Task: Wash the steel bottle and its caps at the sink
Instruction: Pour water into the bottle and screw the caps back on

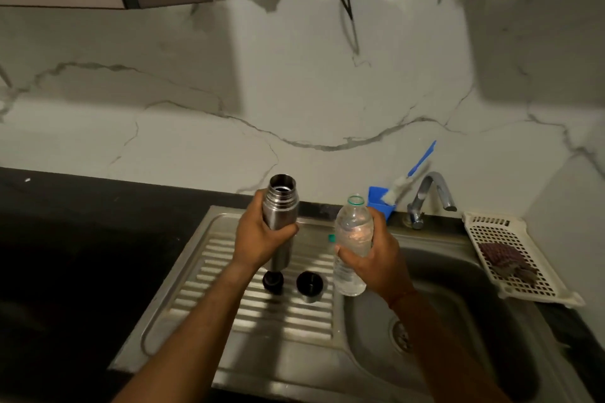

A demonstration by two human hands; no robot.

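The left hand (258, 239) is wrapped round the middle of the steel bottle (281, 203), which is upright with its mouth uncapped, above the ribbed drainboard of the sink (209, 271). The right hand (376, 258) grips a clear plastic bottle (353, 226), also uncapped; any print on it is too blurred to read. Two caps stand on the drainboard below the hands, a dark cap (273, 281) and a steel cap (310, 285) just beside it. A tap (429, 193) stands behind the basin, near a brush (402, 181) in a blue holder (376, 198). The sink is set into a black table (82, 255).
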